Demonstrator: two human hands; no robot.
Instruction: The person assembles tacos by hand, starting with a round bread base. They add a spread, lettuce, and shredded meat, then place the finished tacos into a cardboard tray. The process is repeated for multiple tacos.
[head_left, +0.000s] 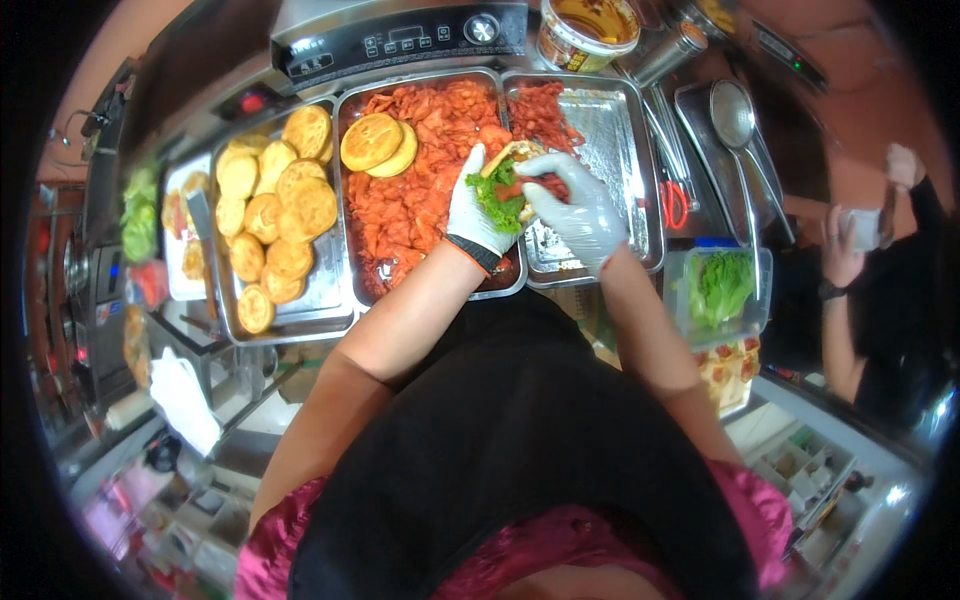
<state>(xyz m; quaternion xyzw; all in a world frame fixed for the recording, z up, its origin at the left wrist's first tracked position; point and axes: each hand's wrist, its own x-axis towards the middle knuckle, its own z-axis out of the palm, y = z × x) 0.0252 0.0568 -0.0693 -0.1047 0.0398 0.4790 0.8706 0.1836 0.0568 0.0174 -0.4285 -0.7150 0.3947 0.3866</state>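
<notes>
My left hand [468, 215], in a whitish glove, is closed around a split flatbread bun [518, 152] above the middle tray. A frilly green lettuce leaf [492, 192] sticks out of it. Beside it my right hand [585, 212], also gloved, has its fingers bent together at the filling, on strips of red meat [545, 184] lying in the bun. Below lies a metal tray of red sauced meat pieces [415, 215], with two round flatbreads [372, 143] resting on top. The tray at right [610, 130] holds a little red meat in its far left corner.
At left, a tray [338, 310] holds several golden flatbreads [262, 215]. A control panel [400, 45] and a sauce tub [588, 35] stand behind. To the right are red-handled scissors [675, 205], a strainer [733, 112], a lettuce box [722, 290] and another person's hand [843, 248].
</notes>
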